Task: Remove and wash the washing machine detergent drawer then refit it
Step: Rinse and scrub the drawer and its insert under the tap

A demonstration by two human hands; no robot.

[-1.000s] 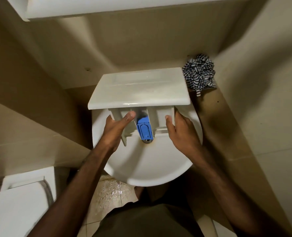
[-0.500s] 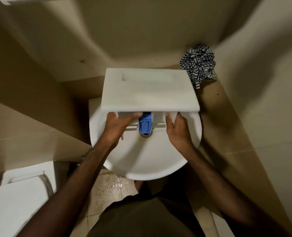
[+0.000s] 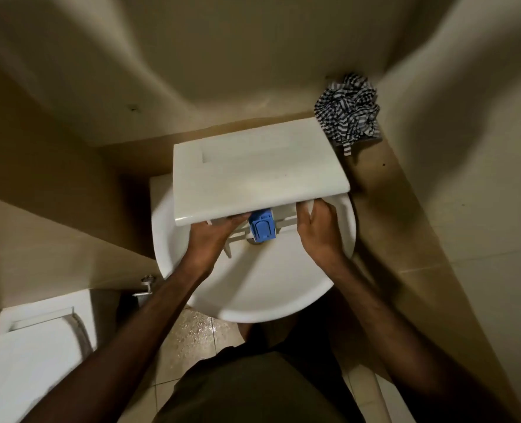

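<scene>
Both hands hold the detergent drawer (image 3: 259, 175) over the washbasin (image 3: 253, 288).

The drawer hangs above the back half of the basin, its broad white front panel turned up toward the person. The left hand (image 3: 210, 239) grips the drawer's body on the left side, fingers curled up under the panel's edge. The right hand (image 3: 318, 230) grips the right side, fingers wrapped round a white wall. Between the hands sits the drawer's blue insert (image 3: 262, 228), over the middle of the basin. Both forearms reach in from below, wrists slightly bent. No writing can be read on the drawer. A striped cloth (image 3: 348, 114) lies behind the basin to the right.
</scene>
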